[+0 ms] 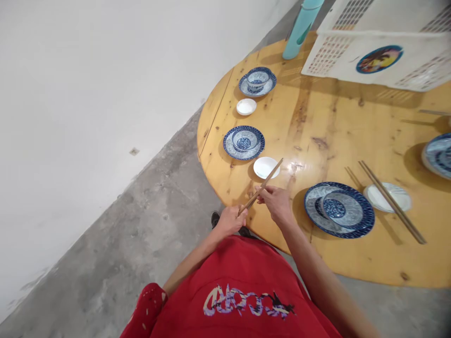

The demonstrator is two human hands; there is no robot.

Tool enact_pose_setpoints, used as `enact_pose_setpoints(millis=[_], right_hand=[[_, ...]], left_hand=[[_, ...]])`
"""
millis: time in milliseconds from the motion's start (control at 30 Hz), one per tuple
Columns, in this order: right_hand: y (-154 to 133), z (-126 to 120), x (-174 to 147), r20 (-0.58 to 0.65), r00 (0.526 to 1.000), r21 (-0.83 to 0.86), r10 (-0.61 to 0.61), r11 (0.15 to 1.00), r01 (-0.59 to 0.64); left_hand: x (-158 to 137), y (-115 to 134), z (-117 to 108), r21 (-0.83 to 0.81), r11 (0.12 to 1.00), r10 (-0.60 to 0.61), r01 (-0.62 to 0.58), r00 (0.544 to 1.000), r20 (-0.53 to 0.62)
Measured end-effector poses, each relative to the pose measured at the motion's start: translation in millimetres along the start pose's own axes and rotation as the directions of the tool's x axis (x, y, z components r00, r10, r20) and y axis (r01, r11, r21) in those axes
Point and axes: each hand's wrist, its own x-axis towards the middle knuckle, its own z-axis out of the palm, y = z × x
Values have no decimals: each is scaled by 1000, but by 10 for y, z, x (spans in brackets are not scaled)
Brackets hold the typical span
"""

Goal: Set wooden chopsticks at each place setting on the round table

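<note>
A pair of wooden chopsticks (265,182) slants up from my hands, its far tips over a small white dish (263,165). My left hand (231,219) is closed around the near end, just off the table's edge. Farther along, my right hand (275,199) pinches the chopsticks between thumb and fingers. Beyond the dish sits a blue-patterned plate (227,148) with a matching bowl (244,142) on it. To the right of my right hand is another blue-rimmed plate (310,199) bearing a bowl (347,210).
The round wooden table (282,136) also holds a far plate and bowl (257,82), a white dish (246,106), and chopsticks (394,204) across a right-hand dish (378,199). A white plastic basket (338,58) and light-blue cylinder (299,33) stand at the back. A white wall (88,94) rises left.
</note>
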Motion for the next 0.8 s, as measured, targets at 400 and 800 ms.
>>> enact_pose_setpoints(millis=[400,800], right_hand=[[-302,-286,1035,-222,975,43,31,999,-22],[-469,-384,1631,-177,972,157,158,979,-130]], left_hand=[[773,-5,62,-422,906,-7,41,997,82],[1165,231,-100,-369,917,-120,149,988,100]])
